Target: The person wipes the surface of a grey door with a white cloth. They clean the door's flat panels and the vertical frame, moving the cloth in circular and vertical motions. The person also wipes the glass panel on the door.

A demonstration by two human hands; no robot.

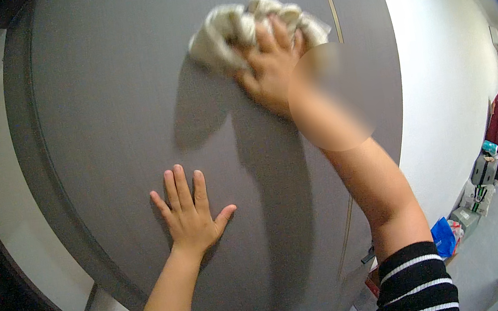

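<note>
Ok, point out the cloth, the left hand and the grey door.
cloth (231,27), head view, on its bunched folds.
left hand (191,218), head view, on its back.
grey door (108,105), head view, on the bare panel.

The right hand is covering part of the cream cloth. A blurry patch is hiding the wrist. The grey door is running off the top edge. Things on the floor are looking too small to tell.
</note>
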